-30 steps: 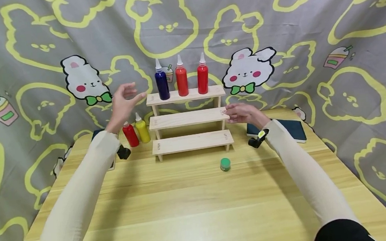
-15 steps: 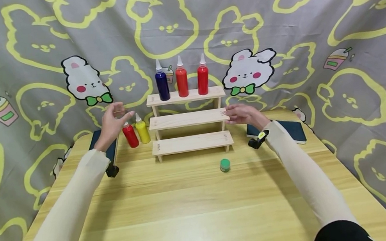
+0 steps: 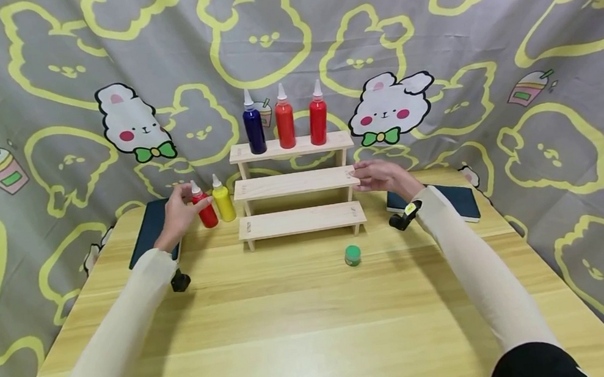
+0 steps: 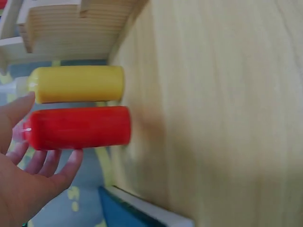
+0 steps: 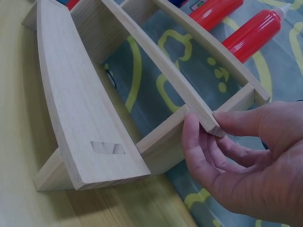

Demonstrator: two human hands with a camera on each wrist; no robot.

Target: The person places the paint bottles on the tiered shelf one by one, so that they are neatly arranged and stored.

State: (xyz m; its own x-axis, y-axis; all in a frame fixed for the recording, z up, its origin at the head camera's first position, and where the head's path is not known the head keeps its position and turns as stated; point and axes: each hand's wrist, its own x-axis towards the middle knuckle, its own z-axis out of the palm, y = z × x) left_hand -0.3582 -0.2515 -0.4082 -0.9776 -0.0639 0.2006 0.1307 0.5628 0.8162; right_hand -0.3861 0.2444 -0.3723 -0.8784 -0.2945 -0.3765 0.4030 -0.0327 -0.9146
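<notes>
In the head view my left hand (image 3: 179, 215) is at a red squeeze bottle (image 3: 206, 214) standing on the table, left of the rack. The left wrist view has the thumb and fingers on either side of its neck and upper body; a firm grip does not show. A yellow squeeze bottle (image 4: 78, 84) stands close beside it. My right hand (image 3: 384, 178) pinches the right end of the middle shelf of a three-tier wooden rack (image 5: 87, 104), thumb on one face and fingers on the other. On its top tier stand a blue bottle (image 3: 254, 131) and two red bottles (image 3: 285, 125).
A small green-lidded jar (image 3: 352, 255) stands in front of the rack. One dark notebook (image 3: 148, 229) lies behind my left hand, another dark notebook (image 3: 458, 204) behind my right forearm. A patterned curtain (image 3: 263, 33) hangs along the table's back.
My left hand has come down and left from beside the top tier, then in to the red bottle on the table. My right hand stays on the middle shelf.
</notes>
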